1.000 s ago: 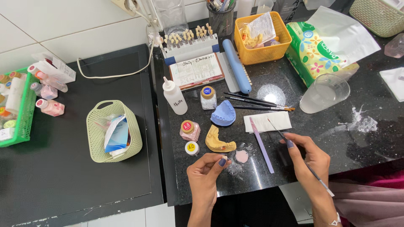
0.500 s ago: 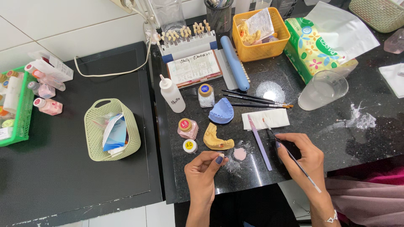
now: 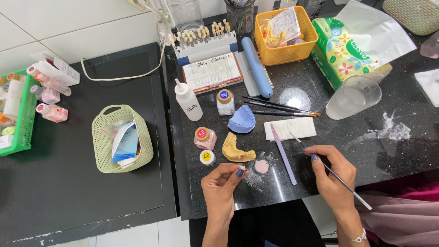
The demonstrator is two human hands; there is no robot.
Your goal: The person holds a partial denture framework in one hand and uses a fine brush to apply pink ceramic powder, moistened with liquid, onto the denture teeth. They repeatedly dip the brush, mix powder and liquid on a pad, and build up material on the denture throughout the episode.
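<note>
My left hand (image 3: 222, 184) is near the front edge of the black counter (image 3: 347, 146), its fingertips pinched together on something too small to make out. Just above it lie a yellow dental cast (image 3: 236, 149) and a pink blob of paste (image 3: 261, 166). My right hand (image 3: 332, 171) holds a thin brush (image 3: 331, 171) like a pen, its tip pointing up-left toward a folded white tissue (image 3: 292, 127). A lilac flat tool (image 3: 283, 154) lies between the two hands. A blue dental cast (image 3: 242, 119) sits farther back.
Small jars (image 3: 204, 137), a white squeeze bottle (image 3: 188, 100), several brushes (image 3: 279, 107), a clear plastic cup (image 3: 352, 96), a yellow basket (image 3: 286, 36) and a tooth shade rack (image 3: 206, 39) crowd the counter. On the lower black table at left stand a green mesh basket (image 3: 122, 138) and a green tray (image 3: 16, 114).
The view has shifted slightly. My left hand's fingers have closed into a pinch, and my right hand with the brush has stayed in about the same place.
</note>
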